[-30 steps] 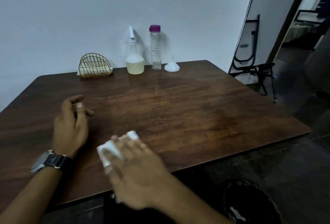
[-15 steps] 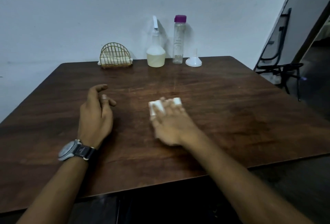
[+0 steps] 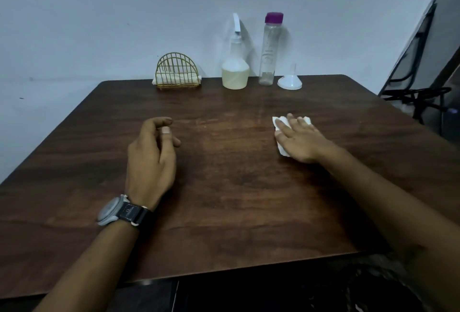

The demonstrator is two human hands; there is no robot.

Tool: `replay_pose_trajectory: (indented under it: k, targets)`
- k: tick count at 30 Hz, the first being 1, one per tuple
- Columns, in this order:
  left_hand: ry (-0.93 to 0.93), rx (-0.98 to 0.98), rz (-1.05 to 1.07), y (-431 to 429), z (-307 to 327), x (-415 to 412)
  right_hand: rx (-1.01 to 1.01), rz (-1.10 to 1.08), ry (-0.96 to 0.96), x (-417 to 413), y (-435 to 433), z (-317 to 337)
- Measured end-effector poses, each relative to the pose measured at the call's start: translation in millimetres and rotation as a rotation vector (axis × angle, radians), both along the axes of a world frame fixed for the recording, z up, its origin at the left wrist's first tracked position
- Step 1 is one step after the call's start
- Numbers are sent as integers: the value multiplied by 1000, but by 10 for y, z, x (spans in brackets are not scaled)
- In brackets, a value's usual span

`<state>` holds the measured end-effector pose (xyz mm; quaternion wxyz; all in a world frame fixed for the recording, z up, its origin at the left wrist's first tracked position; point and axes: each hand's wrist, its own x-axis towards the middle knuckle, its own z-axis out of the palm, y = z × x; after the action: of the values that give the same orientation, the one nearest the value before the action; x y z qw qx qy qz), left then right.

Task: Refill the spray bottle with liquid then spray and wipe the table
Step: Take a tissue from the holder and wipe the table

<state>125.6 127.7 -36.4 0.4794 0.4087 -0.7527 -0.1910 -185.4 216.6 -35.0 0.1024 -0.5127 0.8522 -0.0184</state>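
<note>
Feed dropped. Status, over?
Right hand flat, pressing white folded tissue on dark wooden table. Left hand idle, loosely curled. Translucent spray bottle by wall. Nothing near tissue.

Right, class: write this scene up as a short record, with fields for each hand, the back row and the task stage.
left hand: idle, loosely curled, holds nothing
right hand: flat on tissue, pressing it to table
back row: holder, spray bottle, bottle, funnel
spray bottle: part full, pale liquid
stage: wiping

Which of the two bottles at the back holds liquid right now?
The spray bottle, left of the purple-capped bottle: its wide base holds pale yellowish liquid, while the tall one looks almost empty.
</note>
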Motion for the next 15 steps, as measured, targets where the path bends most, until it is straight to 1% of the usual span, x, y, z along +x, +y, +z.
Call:
replay_pose_trajectory:
  k: [2,4,7,9,12,15]
  targets:
    - [-35,-25,-14,4,-8,-25,0,-25,-3,54,-129,40]
    - [-51,-32,-18,2,-14,-37,-7,16,2,269,-400,35]
    - [-70,-51,-15,1,-9,-42,-11,144,4,842,-874,13]
    - [-55,-65,-4,1,-9,-36,-47,268,12,1310,-1063,1]
    - [10,-57,38,-14,-17,-14,-93,405,5,1784,-1075,-25]
    - [91,-36,77,-11,-8,2,-112,444,-33,1942,-816,-33]
